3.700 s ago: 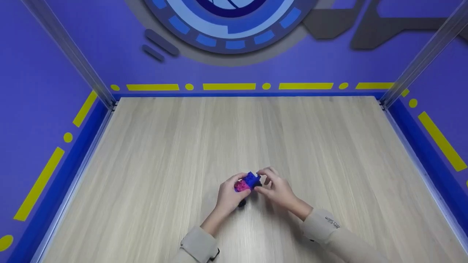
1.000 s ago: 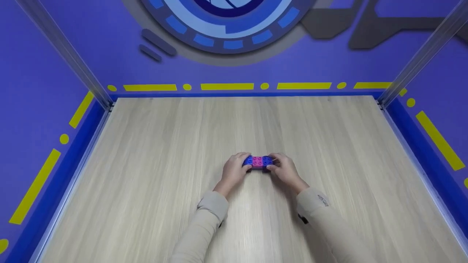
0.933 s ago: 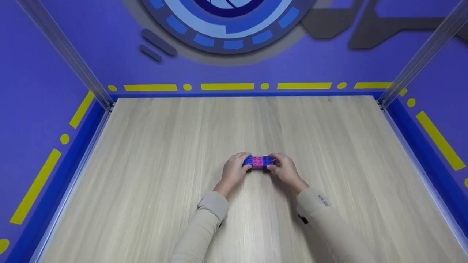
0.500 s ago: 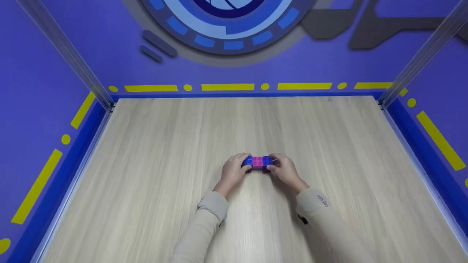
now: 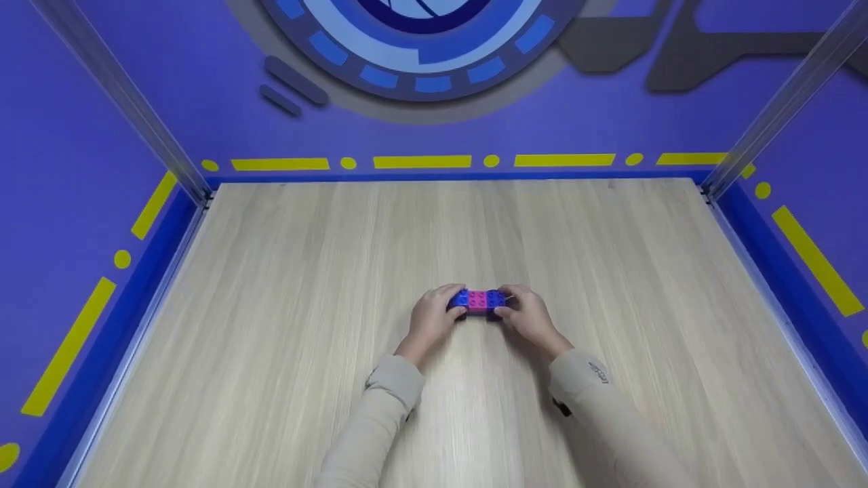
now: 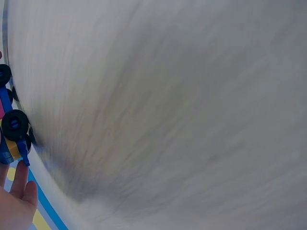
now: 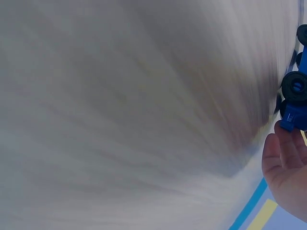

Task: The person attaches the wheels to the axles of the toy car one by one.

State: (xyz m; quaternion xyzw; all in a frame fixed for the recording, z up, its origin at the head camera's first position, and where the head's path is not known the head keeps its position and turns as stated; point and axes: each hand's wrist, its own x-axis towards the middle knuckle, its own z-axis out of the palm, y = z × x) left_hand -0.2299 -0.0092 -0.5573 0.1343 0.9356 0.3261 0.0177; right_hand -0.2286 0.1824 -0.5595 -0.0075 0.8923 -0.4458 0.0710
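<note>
A toy car (image 5: 478,300) of building bricks sits crosswise near the middle of the wooden table (image 5: 305,271) in the head view. Its studded top is pink between blue ends. My left hand (image 5: 432,317) pinches the left end between thumb and fingers, and my right hand (image 5: 532,318) does likewise at the right end. Black wheels (image 6: 15,124) and a little yellow show in the left wrist view, at the frame's left edge. In the right wrist view, fingertips (image 7: 283,128) touch a blue tab on the car's end. Fingers partly cover both ends.
Blue-purple panels (image 5: 434,139) with yellow dashes wall the table at the back and both sides. Metal posts (image 5: 780,102) stand at the back corners, and metal rails (image 5: 129,352) run along the side edges.
Since the oldest frame, both hands have moved forward with the car, which has turned from slanted to straight across. The right hand has taken hold of its right end. The last second shows no clear movement.
</note>
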